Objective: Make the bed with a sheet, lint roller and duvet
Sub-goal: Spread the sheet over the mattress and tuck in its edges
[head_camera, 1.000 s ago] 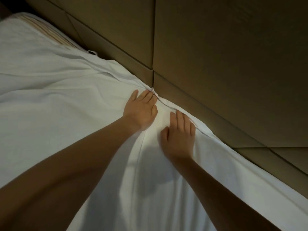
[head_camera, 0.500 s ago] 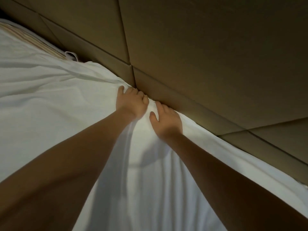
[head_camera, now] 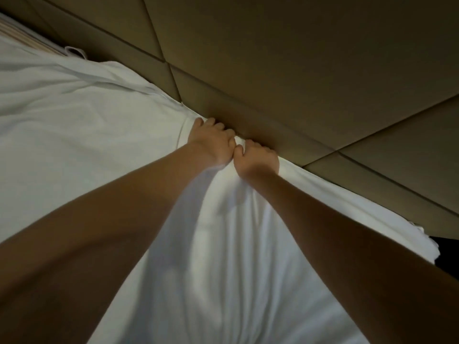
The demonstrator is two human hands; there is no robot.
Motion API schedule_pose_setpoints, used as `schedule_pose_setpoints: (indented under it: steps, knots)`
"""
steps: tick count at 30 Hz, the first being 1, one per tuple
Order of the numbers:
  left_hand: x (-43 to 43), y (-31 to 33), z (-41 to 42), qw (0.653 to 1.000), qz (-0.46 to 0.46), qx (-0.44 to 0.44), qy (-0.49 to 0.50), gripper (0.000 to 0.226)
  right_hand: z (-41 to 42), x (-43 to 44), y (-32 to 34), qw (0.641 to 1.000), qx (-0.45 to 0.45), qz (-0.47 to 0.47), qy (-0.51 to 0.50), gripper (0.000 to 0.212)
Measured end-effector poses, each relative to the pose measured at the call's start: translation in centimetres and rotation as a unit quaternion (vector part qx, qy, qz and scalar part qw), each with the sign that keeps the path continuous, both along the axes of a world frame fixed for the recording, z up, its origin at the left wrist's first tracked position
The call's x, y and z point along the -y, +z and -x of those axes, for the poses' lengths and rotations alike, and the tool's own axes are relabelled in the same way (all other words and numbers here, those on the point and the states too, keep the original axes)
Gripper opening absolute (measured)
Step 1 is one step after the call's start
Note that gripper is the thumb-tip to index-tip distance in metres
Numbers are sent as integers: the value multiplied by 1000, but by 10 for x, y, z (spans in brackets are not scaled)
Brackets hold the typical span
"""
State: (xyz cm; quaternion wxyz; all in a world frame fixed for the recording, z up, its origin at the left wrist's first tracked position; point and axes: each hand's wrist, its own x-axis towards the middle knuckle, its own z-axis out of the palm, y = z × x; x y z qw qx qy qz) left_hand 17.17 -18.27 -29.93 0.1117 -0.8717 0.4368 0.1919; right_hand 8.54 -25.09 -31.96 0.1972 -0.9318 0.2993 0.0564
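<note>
Sheet [head_camera: 223, 244] bunches under left hand [head_camera: 213, 142], right hand [head_camera: 259, 161] fingers [head_camera: 255, 147].

White sheet [head_camera: 87, 150], creased, spread wide; far edge bunched against padded wall panel [head_camera: 273, 58]

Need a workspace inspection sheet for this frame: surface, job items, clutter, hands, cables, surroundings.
Surface: covered by the white sheet, creased, with folds running toward the hands.
Job's things: the sheet edge is bunched against the padded panels; lint roller and duvet not seen.
Clutter: striped fabric shows past the sheet at far left, with a small white loop beside it.
Grippers: left hand and right hand are side by side and touching. Their fingers are curled over the sheet edge and grip it; the fingertips are hidden.
Cables: nothing seen.
Surroundings: brown padded panels run along the bed edge; dark gap at right.
</note>
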Motion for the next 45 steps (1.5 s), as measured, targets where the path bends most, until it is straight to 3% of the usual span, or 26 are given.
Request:
schedule_pose_setpoints:
  steps: [2, 5, 8, 11, 14, 16, 18, 20, 23, 25, 27, 28, 30, 33, 37, 41, 45]
  knots:
    - [13, 4, -2, 998, -62, 2, -5, 43, -4, 9, -4, 998, -38, 10, 58, 38]
    - [16, 1, 2, 996, -86, 5, 6, 42, 13, 3, -14, 997, 57, 56, 20, 36]
    - [-4, -10, 13, 995, 78, 24, 52, 46, 39, -12, -15, 989, 108, 90, -44, 41]
    - [-24, -22, 27, 973, 213, 83, 9, 44, 56, -15, -2, 984, 50, 97, -144, 55]
    - [-29, -29, 39, 968, 238, 68, -47, 45, 52, -11, 1, 987, -11, 77, -139, 75]
    - [-23, -23, 41, 975, 215, 35, -50, 50, 47, 0, 4, 991, -46, 58, -116, 79]
    - [-7, -11, 39, 989, 143, 3, -37, 59, 41, 15, 6, 990, -120, 33, -71, 63]
    - [13, -3, 32, 998, 57, -13, -25, 50, 37, 27, 6, 986, -161, -3, -44, 48]
    - [31, 1, 24, 999, 6, -49, -19, 42, 36, 24, 3, 986, -154, -7, -65, 49]
    - [24, -4, 17, 989, 74, -126, 21, 38, 38, 9, 11, 985, -154, 28, -77, 55]
    - [1, -2, 6, 955, 216, -189, 69, 36, 36, -4, 15, 985, -147, 47, -79, 46]
    - [-14, 0, -2, 940, 291, -159, 77, 40, 32, -11, 19, 987, -136, 51, -70, 41]
    - [-46, -1, -19, 928, 355, -45, 103, 45, 21, -30, 25, 993, -87, 78, 0, 43]
    - [-88, 3, -45, 945, 276, 59, 163, 43, -11, -62, 32, 992, -11, 39, 120, 48]
    - [-151, -3, -92, 926, 196, 106, 305, 42, -61, -90, 34, 980, -72, -1, 185, 57]
    - [-206, -6, -114, 881, 220, 182, 377, 42, -81, -115, 32, 975, -52, 12, 215, 58]
    - [-238, 18, -166, 871, 231, 115, 417, 35, -125, -132, 32, 971, -78, -17, 224, 58]
